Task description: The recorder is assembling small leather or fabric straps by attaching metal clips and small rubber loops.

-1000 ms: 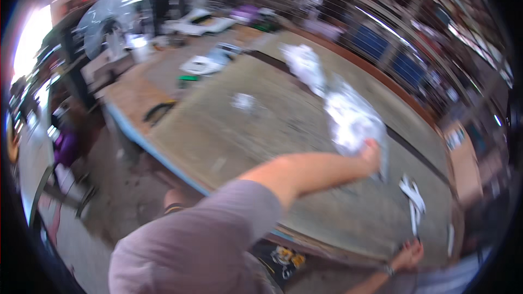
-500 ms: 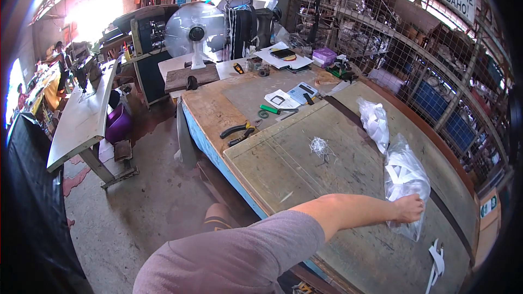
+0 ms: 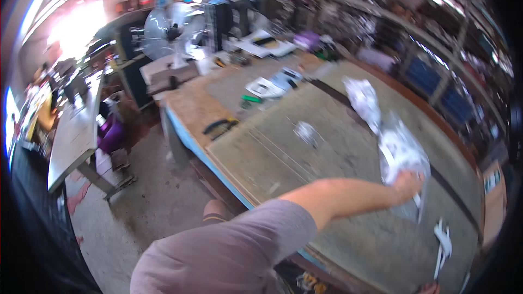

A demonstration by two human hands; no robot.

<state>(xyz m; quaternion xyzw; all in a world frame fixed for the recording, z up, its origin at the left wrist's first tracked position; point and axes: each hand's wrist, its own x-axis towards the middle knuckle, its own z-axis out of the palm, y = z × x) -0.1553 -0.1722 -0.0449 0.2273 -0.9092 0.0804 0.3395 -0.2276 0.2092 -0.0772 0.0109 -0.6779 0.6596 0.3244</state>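
Note:
My left hand lies on the lower part of a clear plastic bag on the table. Its fingers are curled closed on the plastic. White pieces, perhaps straps, show through the bag. Of my right hand, only the fingertips come in at the bottom right edge. They are beside the lower end of a white strap-like piece that lies on the table; whether they grip it is hidden. A second plastic bag with white contents lies just beyond the first. A small tangle of white thread sits at mid-table.
Yellow-and-black pliers, a green-handled tool, a calculator and papers lie farther back on the worktable. A fan stands beyond. Wire-mesh shelving lines the right; a sewing table is at left.
The view has swung and blurred, so the scene sits higher. My left hand stays on the bag. My right fingertips have come into view at the bottom edge.

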